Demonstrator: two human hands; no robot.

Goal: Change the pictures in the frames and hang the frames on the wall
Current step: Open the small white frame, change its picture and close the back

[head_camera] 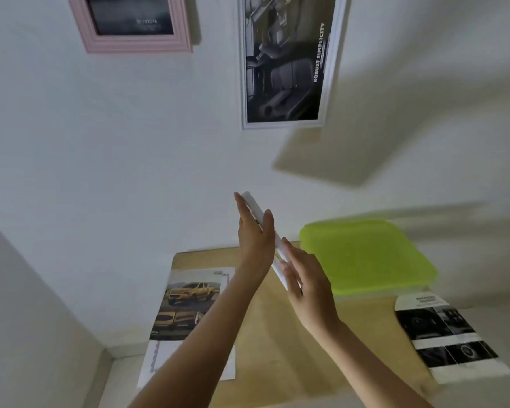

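White picture frame (251, 205) is up in the air over the wooden table (277, 334), edge-on to you, so no telling what's in it. Your left hand (255, 240) clamps the upper end, fingers flat on one side and thumb over the other. Your right hand (306, 284) grips the lower end. At the table's back sits a lime-green plastic lid (365, 257). A yellow-truck brochure page (189, 304) is at its left edge and a black-and-white page (445, 334) at its right. On the wall above the table hang a pink frame (136, 42) and a "ROBUST SIMPLICITY" print (289, 60).
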